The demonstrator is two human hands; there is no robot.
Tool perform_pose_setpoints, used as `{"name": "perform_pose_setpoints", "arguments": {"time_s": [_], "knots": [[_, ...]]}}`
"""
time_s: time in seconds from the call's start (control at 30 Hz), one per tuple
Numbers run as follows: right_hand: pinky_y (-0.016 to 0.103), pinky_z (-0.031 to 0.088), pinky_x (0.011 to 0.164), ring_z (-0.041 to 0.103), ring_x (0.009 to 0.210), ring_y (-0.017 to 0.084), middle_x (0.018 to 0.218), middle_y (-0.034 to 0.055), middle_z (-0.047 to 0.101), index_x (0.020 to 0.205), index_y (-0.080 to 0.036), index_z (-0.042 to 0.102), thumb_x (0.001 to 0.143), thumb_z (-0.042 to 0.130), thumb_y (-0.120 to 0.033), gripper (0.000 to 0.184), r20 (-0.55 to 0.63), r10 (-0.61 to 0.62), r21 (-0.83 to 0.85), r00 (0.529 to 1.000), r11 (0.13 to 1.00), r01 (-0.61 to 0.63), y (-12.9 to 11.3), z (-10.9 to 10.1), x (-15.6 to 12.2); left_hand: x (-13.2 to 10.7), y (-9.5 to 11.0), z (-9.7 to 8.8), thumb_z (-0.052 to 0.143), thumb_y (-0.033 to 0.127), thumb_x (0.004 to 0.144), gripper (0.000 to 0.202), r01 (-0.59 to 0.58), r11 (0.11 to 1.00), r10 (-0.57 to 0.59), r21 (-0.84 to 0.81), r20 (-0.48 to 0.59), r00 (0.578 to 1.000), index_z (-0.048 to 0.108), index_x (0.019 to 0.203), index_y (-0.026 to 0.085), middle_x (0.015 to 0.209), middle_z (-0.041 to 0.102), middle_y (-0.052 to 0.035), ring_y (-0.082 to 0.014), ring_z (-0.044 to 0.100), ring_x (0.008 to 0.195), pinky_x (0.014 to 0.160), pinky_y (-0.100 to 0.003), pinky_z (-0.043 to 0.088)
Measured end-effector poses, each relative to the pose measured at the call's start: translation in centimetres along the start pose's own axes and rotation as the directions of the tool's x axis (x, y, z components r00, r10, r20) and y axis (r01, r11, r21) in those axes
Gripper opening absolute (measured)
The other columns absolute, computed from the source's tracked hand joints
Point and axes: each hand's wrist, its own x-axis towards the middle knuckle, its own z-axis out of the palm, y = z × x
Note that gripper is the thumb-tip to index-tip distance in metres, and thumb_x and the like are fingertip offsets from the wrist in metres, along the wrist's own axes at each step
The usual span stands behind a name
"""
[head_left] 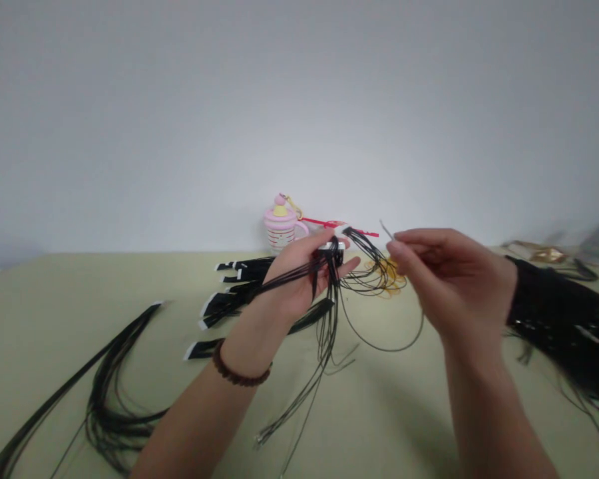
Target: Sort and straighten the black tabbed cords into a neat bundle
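Note:
My left hand (304,273) is raised over the table, fingers closed around a bundle of thin black cords (324,319) that hang down from it toward the tabletop. My right hand (449,273) is level with it, to the right, pinching a thin grey needle-like tip (387,230) that pokes up from its fingertips. A single black cord (389,346) loops down between the two hands. A beaded bracelet (237,372) is on my left wrist.
Pale green table (54,313) against a white wall. More black cord bundles with white tips (229,293) lie behind my left hand, a loose sheaf (110,392) at left, a large dark pile (569,326) at right. A pink cup-shaped charm (281,225) and yellow rings (390,276) sit at the back.

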Motion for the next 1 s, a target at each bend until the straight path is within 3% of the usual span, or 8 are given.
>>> {"name": "perform_pose_setpoints", "arguments": {"time_s": [0.07, 0.13, 0.4, 0.57, 0.73, 1.0], "knots": [[0.017, 0.042, 0.048, 0.056, 0.052, 0.006, 0.061, -0.0023, 0.066, 0.075, -0.017, 0.068, 0.075, 0.068, -0.018, 0.001, 0.092, -0.047, -0.058, 0.995, 0.997, 0.052, -0.1, 0.7, -0.4, 0.1, -0.6, -0.1, 0.05, 0.009, 0.083, 0.011, -0.063, 0.998, 0.062, 0.021, 0.079, 0.995, 0.06, 0.079, 0.01, 0.07, 0.064, -0.0044, -0.01, 0.062, 0.062, 0.056, -0.019, 0.055], [0.016, 0.04, 0.046, 0.054, 0.05, 0.005, 0.059, -0.0029, 0.065, 0.073, -0.016, 0.066, 0.077, 0.065, -0.018, 0.004, 0.167, -0.058, -0.114, 0.984, 0.991, 0.077, 0.1, 1.0, -0.6, 0.3, -1.1, -0.3, 0.054, 0.011, 0.082, 0.007, -0.13, 0.99, 0.122, 0.046, 0.139, 0.983, 0.061, 0.079, 0.011, 0.072, 0.064, -0.0027, -0.0095, 0.061, 0.063, 0.065, -0.025, 0.058], [0.013, 0.036, 0.044, 0.049, 0.044, 0.003, 0.053, -0.0048, 0.06, 0.068, -0.015, 0.065, 0.076, 0.063, -0.018, 0.009, 0.168, -0.051, -0.175, 0.984, 0.981, 0.08, 0.4, 1.0, -0.6, 0.5, -2.2, -0.8, 0.059, 0.024, 0.079, 0.014, -0.265, 0.935, 0.226, 0.234, 0.183, 0.957, 0.066, 0.075, 0.013, 0.076, 0.063, -0.0033, -0.0115, 0.059, 0.069, 0.069, -0.026, 0.056], [0.014, 0.036, 0.043, 0.049, 0.044, 0.003, 0.051, -0.0046, 0.059, 0.068, -0.015, 0.064, 0.076, 0.063, -0.019, 0.01, 0.165, -0.008, -0.171, 0.986, 0.985, 0.037, 0.2, 0.9, -0.5, 0.4, -2.3, -0.9, 0.06, 0.027, 0.08, 0.016, -0.29, 0.902, 0.252, 0.321, 0.157, 0.955, 0.069, 0.074, 0.015, 0.071, 0.061, -0.0022, -0.0107, 0.056, 0.066, 0.063, -0.021, 0.053], [0.014, 0.036, 0.043, 0.05, 0.044, 0.004, 0.052, -0.0041, 0.06, 0.069, -0.015, 0.065, 0.076, 0.063, -0.02, 0.01, 0.16, -0.016, -0.173, 0.987, 0.984, 0.044, 0.3, 0.9, -0.6, 0.5, -2.2, -0.8, 0.061, 0.024, 0.079, 0.016, -0.287, 0.934, 0.248, 0.212, 0.194, 0.949, 0.068, 0.072, 0.012, 0.076, 0.064, -0.0045, -0.0124, 0.059, 0.07, 0.067, -0.026, 0.056], [0.016, 0.033, 0.041, 0.047, 0.042, 0.004, 0.049, -0.0042, 0.057, 0.067, -0.015, 0.064, 0.078, 0.061, -0.022, 0.014, 0.18, 0.011, -0.17, 0.984, 0.985, 0.02, 0.0, 0.9, -0.2, 0.0, -1.9, -0.3, 0.058, 0.021, 0.08, 0.013, -0.256, 0.928, 0.219, 0.271, 0.16, 0.963, 0.067, 0.074, 0.014, 0.073, 0.06, -0.0019, -0.0101, 0.054, 0.065, 0.07, -0.027, 0.054]]}}
